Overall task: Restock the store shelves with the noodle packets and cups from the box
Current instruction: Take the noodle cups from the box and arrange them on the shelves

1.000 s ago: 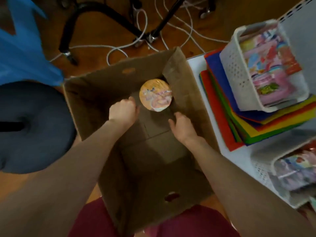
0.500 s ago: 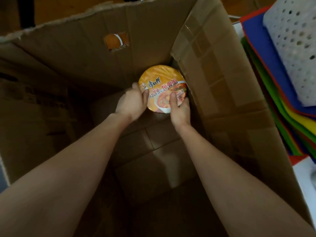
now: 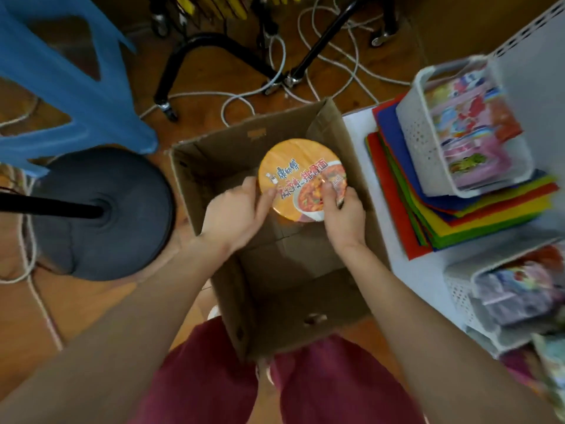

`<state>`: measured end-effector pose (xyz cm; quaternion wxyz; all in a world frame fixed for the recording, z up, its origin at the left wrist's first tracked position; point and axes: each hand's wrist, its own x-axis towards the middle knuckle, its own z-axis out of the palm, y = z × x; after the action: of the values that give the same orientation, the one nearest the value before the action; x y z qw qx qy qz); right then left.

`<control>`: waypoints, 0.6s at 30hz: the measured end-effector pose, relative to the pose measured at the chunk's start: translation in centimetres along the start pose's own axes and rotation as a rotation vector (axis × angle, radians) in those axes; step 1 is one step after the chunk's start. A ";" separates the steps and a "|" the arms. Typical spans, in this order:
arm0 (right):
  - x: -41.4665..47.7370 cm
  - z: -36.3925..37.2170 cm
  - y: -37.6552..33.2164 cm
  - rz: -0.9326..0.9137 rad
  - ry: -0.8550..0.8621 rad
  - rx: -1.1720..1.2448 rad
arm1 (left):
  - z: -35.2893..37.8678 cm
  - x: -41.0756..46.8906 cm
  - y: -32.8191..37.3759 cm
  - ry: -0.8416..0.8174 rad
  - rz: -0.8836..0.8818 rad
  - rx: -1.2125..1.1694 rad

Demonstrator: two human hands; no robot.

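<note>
Firmly held: noodle cup [image 3: 301, 179] above the box [image 3: 214, 154].
Left grip [image 3: 235, 212] and right grip [image 3: 344, 215] curl round its near rim, thumbs on the lid.

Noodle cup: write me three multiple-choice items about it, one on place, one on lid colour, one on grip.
1. Where is the noodle cup? A) in a white basket B) over the open cardboard box C) on the blue stool
2. Its lid is mainly: A) orange B) green C) black
3. It is held by: A) neither hand B) left hand alone C) both hands
Answers: 1 B, the box's walls show around it; 2 A, orange foil top; 3 C, left hand and right hand grip its edge from either side.
</note>
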<state>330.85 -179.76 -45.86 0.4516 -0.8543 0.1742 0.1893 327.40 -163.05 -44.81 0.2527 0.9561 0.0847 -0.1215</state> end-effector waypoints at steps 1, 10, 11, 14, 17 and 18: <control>-1.3 -2.0 -1.8 -0.028 -0.005 -0.024 | -2.3 -1.6 1.0 0.038 0.064 0.049; -12.3 -16.7 -16.8 -0.195 0.018 -0.141 | -19.1 -12.4 11.1 0.046 0.331 0.267; -13.7 -17.9 -18.4 -0.209 0.032 -0.137 | -20.4 -13.2 12.1 0.049 0.346 0.262; -18.2 -21.4 -22.7 -0.257 0.097 -0.118 | -24.7 -15.5 14.7 0.105 0.436 0.289; -23.1 -24.6 -26.1 -0.297 0.214 -0.127 | -28.6 -18.1 16.3 0.189 0.567 0.345; -25.0 -25.7 -27.1 -0.303 0.271 -0.117 | -29.8 -19.1 16.8 0.208 0.608 0.368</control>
<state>326.13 -183.69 -1.37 0.3970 -0.9132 0.0917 0.0122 318.55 -164.32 -6.69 0.0913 0.9743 -0.2011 0.0436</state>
